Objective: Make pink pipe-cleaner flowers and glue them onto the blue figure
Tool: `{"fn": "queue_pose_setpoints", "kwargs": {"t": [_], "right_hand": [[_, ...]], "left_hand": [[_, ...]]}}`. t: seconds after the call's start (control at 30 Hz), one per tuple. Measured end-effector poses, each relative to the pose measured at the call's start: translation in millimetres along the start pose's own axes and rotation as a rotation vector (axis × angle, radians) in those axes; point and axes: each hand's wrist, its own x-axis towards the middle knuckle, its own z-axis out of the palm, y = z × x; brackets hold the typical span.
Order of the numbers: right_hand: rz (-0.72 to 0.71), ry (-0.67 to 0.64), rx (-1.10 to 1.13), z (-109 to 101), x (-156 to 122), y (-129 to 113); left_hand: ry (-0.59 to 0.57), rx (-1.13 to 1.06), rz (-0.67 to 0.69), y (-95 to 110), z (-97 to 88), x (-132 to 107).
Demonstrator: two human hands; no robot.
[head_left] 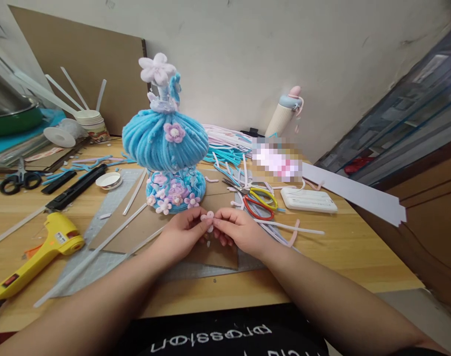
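Between both hands is a small pale pink pipe-cleaner flower (209,216), its petals showing above the fingertips. My left hand (186,228) pinches it from the left, and my right hand (240,228) pinches it from the right. Both hands are over a brown cardboard sheet (117,232). Just behind them stands a blue fuzzy pipe-cleaner lamp-like piece (162,138), with a pleated shade, a large pale flower on top and small flowers around its base. To the right of my hands lie scissors (260,202) with red and yellow handles.
A yellow hot glue gun (51,252) lies at the left, near black-handled scissors (20,180) and a black utility knife (79,185). Loose pipe cleaners (228,138) are heaped behind the lamp piece. At the right are a white power bank-like box (308,199) and a bottle (282,113).
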Motion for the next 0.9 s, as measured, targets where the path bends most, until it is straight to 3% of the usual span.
{"fn": "queue_pose_setpoints", "kwargs": {"t": [0.1,0.2,0.47,0.6,0.73,0.9], "right_hand": [[-0.002,-0.005,-0.074,-1.2,1.7,3.2],[-0.007,0.0,-0.186,-3.1,2.7,4.7],[-0.236,0.001,-0.127,-3.1,-1.4,-2.4],[-0.226,-0.031,-0.034,-3.9,-2.3,-4.5],[-0.152,-0.055,0.045,-3.6,-2.1,-2.9],[-0.072,0.027,0.208,4.7,-0.9,-1.0]], "left_hand": [[0.033,0.253,0.053,0.7,-2.2,-2.2],[0.052,0.308,0.073,1.0,-4.3,-1.6],[-0.064,-0.398,-0.052,-2.0,0.1,0.2],[-0.104,-0.531,-0.082,1.7,0.3,-2.8],[-0.113,-0.354,0.013,2.1,-3.5,-2.1],[-0.064,-0.04,0.161,5.5,-3.4,-1.5]]}}
